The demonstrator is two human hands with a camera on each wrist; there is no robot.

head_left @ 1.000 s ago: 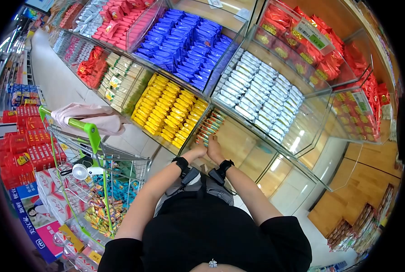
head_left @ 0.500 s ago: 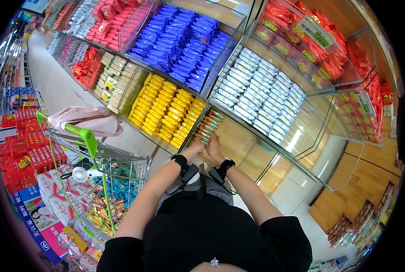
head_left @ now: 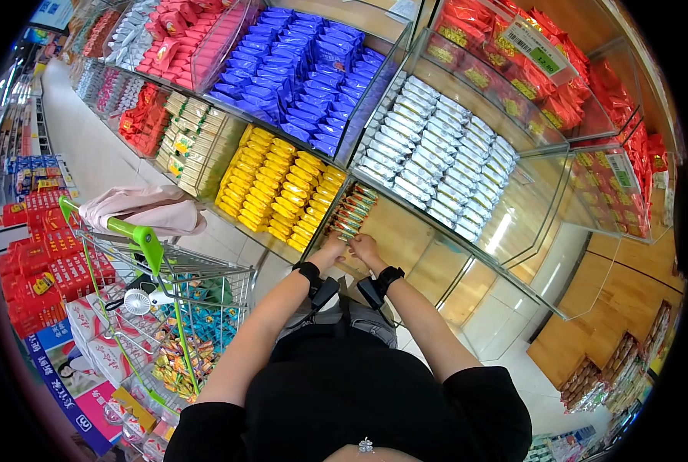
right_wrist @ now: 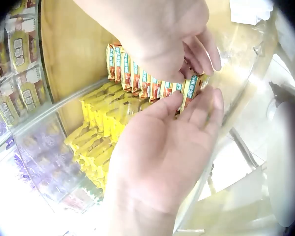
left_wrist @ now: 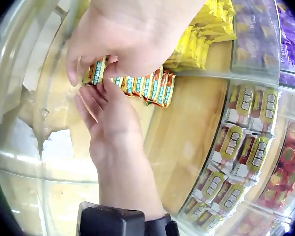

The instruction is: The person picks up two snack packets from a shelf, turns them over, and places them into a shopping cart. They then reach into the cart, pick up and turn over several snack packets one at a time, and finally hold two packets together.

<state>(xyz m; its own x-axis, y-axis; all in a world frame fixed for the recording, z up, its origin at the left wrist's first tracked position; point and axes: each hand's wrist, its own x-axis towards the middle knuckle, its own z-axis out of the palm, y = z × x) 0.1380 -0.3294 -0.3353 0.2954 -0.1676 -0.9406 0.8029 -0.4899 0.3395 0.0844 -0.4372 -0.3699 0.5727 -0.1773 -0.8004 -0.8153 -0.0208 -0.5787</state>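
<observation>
Slim orange-and-green snack packets [head_left: 352, 208] stand in a row in a clear bin, beside yellow ones. At the row's near end, my left hand [head_left: 329, 252] and right hand [head_left: 366, 250] face each other. In the left wrist view, my left hand [left_wrist: 137, 37] arches over the end packet [left_wrist: 95, 72], and my right hand [left_wrist: 115, 118] reaches from below, thumb against it. The right wrist view has my left hand [right_wrist: 162, 147] with thumb and fingers around the end packet [right_wrist: 190, 90]; my right hand [right_wrist: 160, 37] curls over its other end, contact partly hidden.
Yellow packets [head_left: 278, 187] adjoin on the left, white packets [head_left: 439, 154] sit beyond a clear divider to the right, and blue packets [head_left: 290, 73] lie behind. A shopping cart [head_left: 145, 246] with a cloth over its handle stands left. The bin's glass edge [head_left: 475, 250] runs in front.
The hands have moved slightly apart at the near end of the row. The head view has shifted slightly, and the shelves sit a little further left and higher in it.
</observation>
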